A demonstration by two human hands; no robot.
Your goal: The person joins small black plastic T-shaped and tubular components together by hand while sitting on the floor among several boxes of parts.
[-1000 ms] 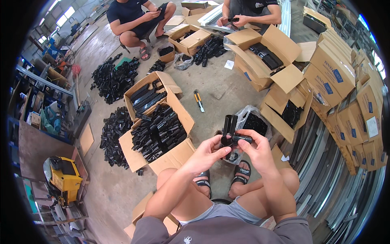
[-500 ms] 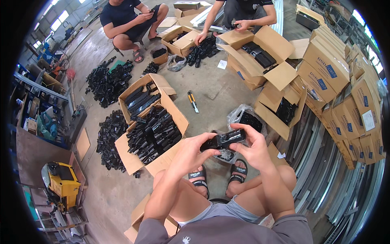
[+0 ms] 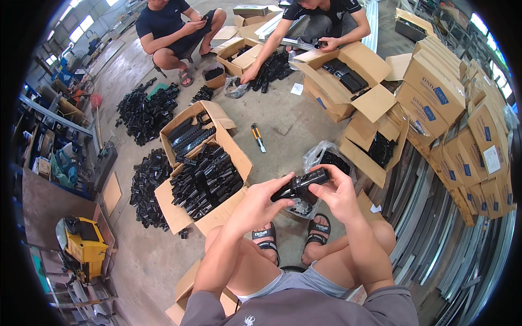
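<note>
Above my knees, a glossy black plastic part [image 3: 299, 186] is held between both hands. My left hand [image 3: 265, 200] grips its left end, and my right hand [image 3: 336, 190] closes round its right end with the thumb on the near side. Its exact kind cannot be made out. Just beyond my right hand lies a clear plastic bag [image 3: 325, 151] of small black pieces, and another bag sits below the held part, partly hidden by it. To the left of my hands stands an open cardboard box [image 3: 246, 153] packed with black tube-like parts.
Heaps of black parts [image 3: 147, 185] lie left of the box. An orange and black utility knife [image 3: 258, 137] rests on the concrete floor ahead. Two people squat across from me beside open cartons [image 3: 375, 60]. Stacked boxes [image 3: 432, 92] and long metal profiles [image 3: 429, 239] line the right.
The black part has been turned slightly in my hands, which stay in nearly the same place. The far right person's arm has reached toward the small plastic bag on the floor.
</note>
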